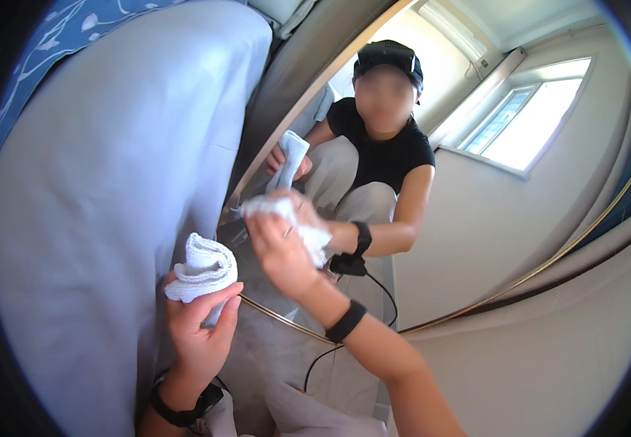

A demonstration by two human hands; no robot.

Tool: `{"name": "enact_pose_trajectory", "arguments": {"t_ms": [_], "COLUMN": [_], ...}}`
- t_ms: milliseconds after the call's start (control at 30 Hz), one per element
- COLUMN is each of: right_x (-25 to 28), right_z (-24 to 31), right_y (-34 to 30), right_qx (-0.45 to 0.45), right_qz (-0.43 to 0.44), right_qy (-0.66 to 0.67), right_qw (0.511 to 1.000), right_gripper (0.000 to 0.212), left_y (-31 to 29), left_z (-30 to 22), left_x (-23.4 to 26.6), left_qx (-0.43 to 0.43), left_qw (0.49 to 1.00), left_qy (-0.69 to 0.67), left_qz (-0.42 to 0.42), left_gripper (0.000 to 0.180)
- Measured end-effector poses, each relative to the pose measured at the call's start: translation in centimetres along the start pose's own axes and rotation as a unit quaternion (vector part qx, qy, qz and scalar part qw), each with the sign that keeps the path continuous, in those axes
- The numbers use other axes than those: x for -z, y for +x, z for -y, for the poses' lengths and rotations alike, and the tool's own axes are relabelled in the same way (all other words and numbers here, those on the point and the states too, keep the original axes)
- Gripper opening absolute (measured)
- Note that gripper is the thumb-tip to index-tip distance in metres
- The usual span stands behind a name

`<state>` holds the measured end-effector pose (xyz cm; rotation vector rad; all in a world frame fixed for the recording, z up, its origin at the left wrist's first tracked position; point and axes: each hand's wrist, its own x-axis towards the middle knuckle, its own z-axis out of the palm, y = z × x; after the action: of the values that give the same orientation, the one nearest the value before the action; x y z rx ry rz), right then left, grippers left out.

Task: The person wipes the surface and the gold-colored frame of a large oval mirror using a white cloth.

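My left hand [203,320] is closed around a folded, rolled white towel-like cloth [203,273], held low on the left beside the pale grey bed cover. Reaching up from the lower right, my right hand [283,251] presses a crumpled white cloth [268,207] to the glass of a large mirror [439,280]. That hand is slightly blurred, and parts of the cloth are hidden behind its fingers. The reflection doubles both hands and both cloths. Dark bands circle both of my wrists.
A thin gold frame [497,288] curves round the mirror's edge. On the left hangs a grey bed cover [112,204], with blue patterned bedding [68,33] above it. A black cable [315,360] trails near the grey floor. The mirror reflects a window [523,120] and a crouching person.
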<state>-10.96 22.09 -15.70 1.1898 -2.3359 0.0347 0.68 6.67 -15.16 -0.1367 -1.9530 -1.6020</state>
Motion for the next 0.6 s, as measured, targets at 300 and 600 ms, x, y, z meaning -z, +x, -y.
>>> {"name": "enact_pose_trajectory", "arguments": {"t_ms": [300, 600], "right_x": [8.4, 11.4], "right_z": [1.1, -1.0], "right_y": [1.3, 3.3], "right_qx": [-0.211, -0.276], "right_qz": [-0.068, -0.041], "right_qy": [-0.075, -0.085], "right_qw": [0.972, 0.956], "right_gripper": [0.071, 0.078], "left_y": [0.2, 0.0], "left_z": [-0.4, -0.3], "left_x": [-0.4, -0.8], "left_qx": [-0.004, -0.01], "left_qw": [0.999, 1.0], "left_qy": [-0.032, -0.013], "left_qz": [-0.003, -0.016], "left_gripper": [0.022, 0.023]}}
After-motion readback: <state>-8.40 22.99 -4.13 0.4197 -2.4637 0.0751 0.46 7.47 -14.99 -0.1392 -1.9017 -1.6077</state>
